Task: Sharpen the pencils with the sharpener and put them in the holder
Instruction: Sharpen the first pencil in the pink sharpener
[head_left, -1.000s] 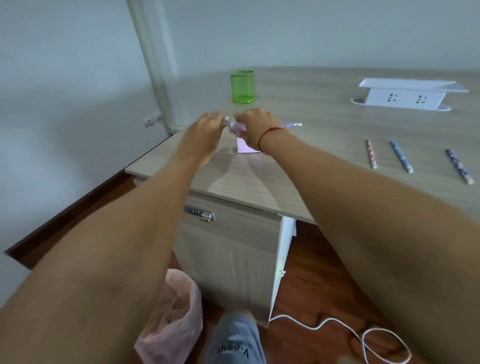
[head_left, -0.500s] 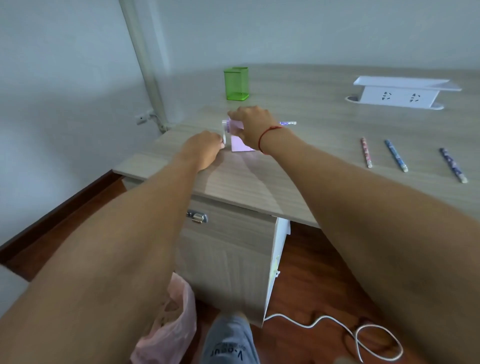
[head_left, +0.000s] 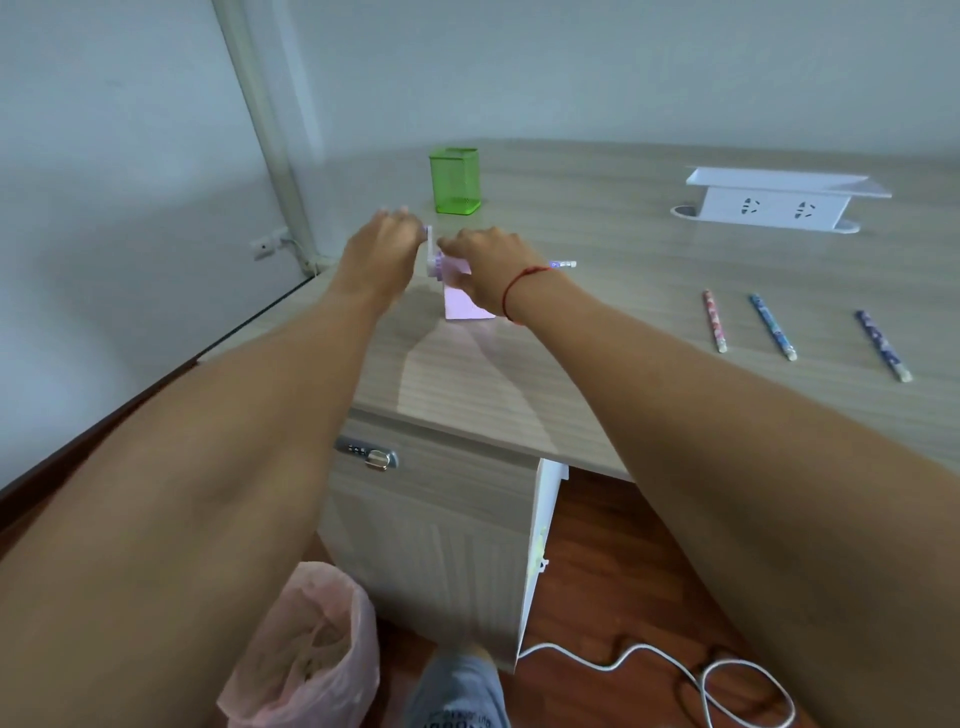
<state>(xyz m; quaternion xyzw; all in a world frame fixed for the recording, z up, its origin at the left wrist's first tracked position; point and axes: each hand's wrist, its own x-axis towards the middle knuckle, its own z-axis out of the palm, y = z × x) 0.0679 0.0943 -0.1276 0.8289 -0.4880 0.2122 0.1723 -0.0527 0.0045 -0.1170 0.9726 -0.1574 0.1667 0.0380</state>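
A pale purple crank sharpener (head_left: 464, 305) stands near the desk's left front corner. My right hand (head_left: 491, 265) lies over its top and grips it. A patterned pencil (head_left: 563, 264) sticks out of its right side, past my wrist. My left hand (head_left: 382, 252) holds the white crank handle (head_left: 430, 248) on its left side, at the top of its turn. The green mesh holder (head_left: 454, 180) stands behind the sharpener, nothing visible in it. Three more pencils (head_left: 714, 320) (head_left: 772, 326) (head_left: 882, 345) lie side by side on the right.
The wooden desk (head_left: 597, 358) has a white socket box (head_left: 774, 204) at the back right. A drawer unit with a lock (head_left: 371, 457) sits beneath. On the floor are a pink-bagged bin (head_left: 306, 654) and a white cable (head_left: 675, 675). A wall pipe (head_left: 260, 119) runs at left.
My left hand has swung the crank from its low position half a second ago back up to the top. My right hand stays on the sharpener.
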